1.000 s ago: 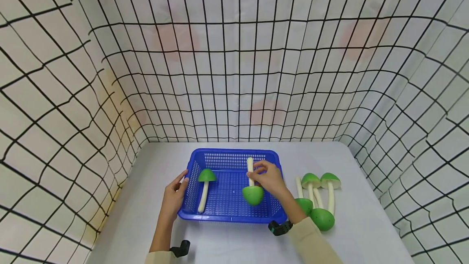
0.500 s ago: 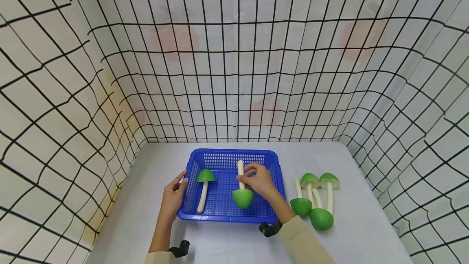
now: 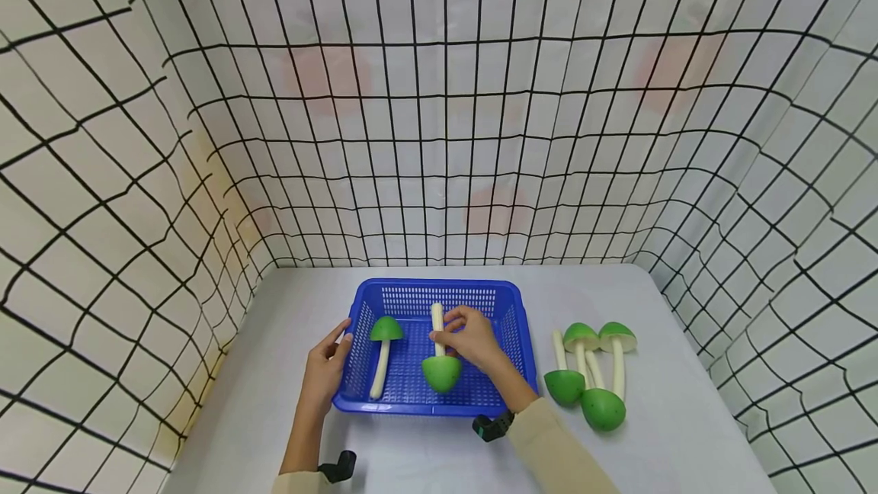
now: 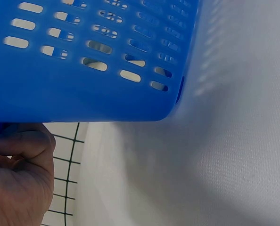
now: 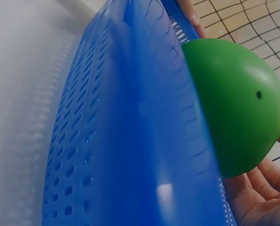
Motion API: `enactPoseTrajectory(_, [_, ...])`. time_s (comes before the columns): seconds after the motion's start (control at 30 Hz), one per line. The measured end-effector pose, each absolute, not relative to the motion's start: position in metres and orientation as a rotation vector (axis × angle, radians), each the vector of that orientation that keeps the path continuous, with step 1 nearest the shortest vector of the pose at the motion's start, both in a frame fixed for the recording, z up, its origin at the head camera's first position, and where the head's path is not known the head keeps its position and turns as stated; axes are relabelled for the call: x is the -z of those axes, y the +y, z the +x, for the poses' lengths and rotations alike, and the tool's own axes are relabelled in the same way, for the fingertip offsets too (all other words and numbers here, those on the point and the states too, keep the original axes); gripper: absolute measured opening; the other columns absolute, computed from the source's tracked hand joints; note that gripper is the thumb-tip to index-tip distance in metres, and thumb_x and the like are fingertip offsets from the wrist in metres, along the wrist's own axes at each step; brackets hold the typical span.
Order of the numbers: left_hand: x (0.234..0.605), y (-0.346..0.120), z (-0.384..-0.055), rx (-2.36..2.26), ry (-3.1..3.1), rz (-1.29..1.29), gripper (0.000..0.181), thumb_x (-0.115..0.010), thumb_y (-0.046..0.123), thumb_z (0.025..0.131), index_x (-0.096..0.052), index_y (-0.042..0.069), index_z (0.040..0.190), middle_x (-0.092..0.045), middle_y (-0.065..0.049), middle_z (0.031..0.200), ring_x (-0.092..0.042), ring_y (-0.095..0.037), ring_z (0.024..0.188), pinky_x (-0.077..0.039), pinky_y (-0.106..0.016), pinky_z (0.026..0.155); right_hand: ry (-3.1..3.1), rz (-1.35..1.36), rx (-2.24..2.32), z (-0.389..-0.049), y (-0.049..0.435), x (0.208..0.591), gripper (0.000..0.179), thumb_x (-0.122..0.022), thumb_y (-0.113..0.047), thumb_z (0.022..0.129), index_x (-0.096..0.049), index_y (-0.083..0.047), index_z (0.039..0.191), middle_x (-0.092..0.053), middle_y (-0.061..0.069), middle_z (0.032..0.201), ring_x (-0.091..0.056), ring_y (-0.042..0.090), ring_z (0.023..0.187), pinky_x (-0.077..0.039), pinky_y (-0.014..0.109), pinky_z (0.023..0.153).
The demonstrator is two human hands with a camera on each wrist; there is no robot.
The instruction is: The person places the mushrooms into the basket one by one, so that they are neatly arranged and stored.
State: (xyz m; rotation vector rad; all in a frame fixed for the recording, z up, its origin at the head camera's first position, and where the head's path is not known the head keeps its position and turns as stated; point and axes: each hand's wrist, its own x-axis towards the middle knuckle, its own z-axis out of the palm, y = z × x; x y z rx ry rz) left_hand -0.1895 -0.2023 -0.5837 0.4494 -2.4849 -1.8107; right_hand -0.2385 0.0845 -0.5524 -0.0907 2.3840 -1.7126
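Observation:
A toy mushroom [image 3: 441, 373] with a green cap and pale stem is over the middle of a blue basket [image 3: 439, 411], its cap toward the person. My right hand [image 3: 472, 338] pinches its stem between thumb and fingers. In the right wrist view the green cap [image 5: 239, 106] shows beside the basket wall, partly covering the right hand [image 5: 262, 197]. At the basket's left side, my left hand [image 3: 325, 364] grips the rim; the left wrist view shows its curled thumb and fingers [image 4: 24, 143] at the edge. Another mushroom [image 3: 386, 328] lies in the basket's left part, cap away from the person.
Right of the basket, several more green mushrooms [image 3: 604, 409] lie clustered on the white table [image 3: 686, 433], caps pointing both ways. A black grid net [image 3: 439, 136] over white cloth encloses the table at the back and sides.
My right hand has carried the mushroom leftward, from the basket's right part to its middle, and slightly toward the person. The left hand stays at the rim.

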Motion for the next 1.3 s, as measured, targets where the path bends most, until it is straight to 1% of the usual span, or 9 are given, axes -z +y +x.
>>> enactPoseTrajectory(0.17, [0.585,-0.203,-0.190,1.803,-2.488,0.454,0.045,-0.051,0.055,0.095,-0.051,0.042,0.138,-0.056,-0.013,0.107,-0.053,-0.024,0.089,-0.048,-0.026,0.070,2.382,-0.052,1.719,-0.240,0.078,0.554,0.043,-0.083,-0.025,0.077,-0.058,-0.005,0.107,-0.063,0.013,0.095,-0.067,0.021,0.062,-0.056,0.032,0.056])
enactPoseTrajectory(0.37, [0.585,-0.203,-0.190,1.807,-2.480,0.444,0.045,-0.051,0.055,0.095,-0.051,0.042,0.137,-0.056,-0.014,0.107,-0.054,-0.025,0.089,-0.048,-0.026,0.069,2.396,0.013,1.701,-0.242,0.069,0.561,0.040,-0.083,-0.022,0.077,-0.058,-0.006,0.103,-0.063,0.012,0.091,-0.068,0.026,0.067,-0.056,0.032,0.055])
enactPoseTrajectory(0.6, [0.586,-0.203,-0.190,1.814,-2.470,0.446,0.043,-0.052,0.052,0.096,-0.051,0.042,0.137,-0.055,-0.013,0.105,-0.054,-0.024,0.087,-0.048,-0.027,0.068,2.405,0.037,1.658,-0.242,0.059,0.570,0.040,-0.083,-0.020,0.076,-0.058,-0.003,0.102,-0.065,0.009,0.086,-0.068,0.023,0.062,-0.055,0.031,0.051])
enactPoseTrajectory(0.77, [0.588,-0.202,-0.191,1.809,-2.464,0.450,0.044,-0.051,0.053,0.096,-0.051,0.041,0.138,-0.056,-0.014,0.106,-0.055,-0.026,0.088,-0.050,-0.028,0.070,2.392,0.042,1.658,-0.242,0.052,0.574,0.040,-0.083,-0.018,0.075,-0.058,-0.002,0.102,-0.067,0.008,0.083,-0.070,0.030,0.068,-0.056,0.033,0.052])
enactPoseTrajectory(0.83, [0.588,-0.202,-0.191,1.810,-2.459,0.451,0.045,-0.051,0.053,0.096,-0.051,0.041,0.139,-0.056,-0.014,0.106,-0.056,-0.026,0.089,-0.052,-0.027,0.070,2.386,0.048,1.663,-0.242,0.049,0.576,0.039,-0.083,-0.017,0.075,-0.058,-0.002,0.102,-0.066,0.008,0.083,-0.071,0.031,0.069,-0.056,0.034,0.052])
enactPoseTrajectory(1.07, [0.588,-0.201,-0.191,1.803,-2.469,0.464,0.046,-0.050,0.054,0.096,-0.050,0.040,0.139,-0.057,-0.015,0.107,-0.058,-0.027,0.089,-0.054,-0.028,0.070,2.367,0.060,1.643,-0.243,0.041,0.579,0.039,-0.084,-0.016,0.075,-0.058,-0.002,0.100,-0.067,0.008,0.079,-0.067,0.020,0.059,-0.055,0.032,0.050])
enactPoseTrajectory(1.2, [0.589,-0.201,-0.191,1.802,-2.465,0.469,0.045,-0.050,0.054,0.096,-0.050,0.041,0.139,-0.057,-0.014,0.106,-0.058,-0.026,0.088,-0.054,-0.027,0.070,2.361,0.040,1.637,-0.243,0.038,0.577,0.040,-0.083,-0.014,0.075,-0.057,0.000,0.102,-0.067,0.008,0.077,-0.067,0.020,0.059,-0.054,0.031,0.049])
enactPoseTrajectory(1.3, [0.589,-0.201,-0.191,1.809,-2.456,0.472,0.045,-0.051,0.054,0.095,-0.050,0.042,0.139,-0.057,-0.014,0.105,-0.058,-0.026,0.087,-0.052,-0.027,0.070,2.362,0.048,1.613,-0.242,0.035,0.578,0.039,-0.083,-0.013,0.075,-0.057,0.000,0.101,-0.067,0.008,0.077,-0.068,0.020,0.059,-0.054,0.030,0.049])
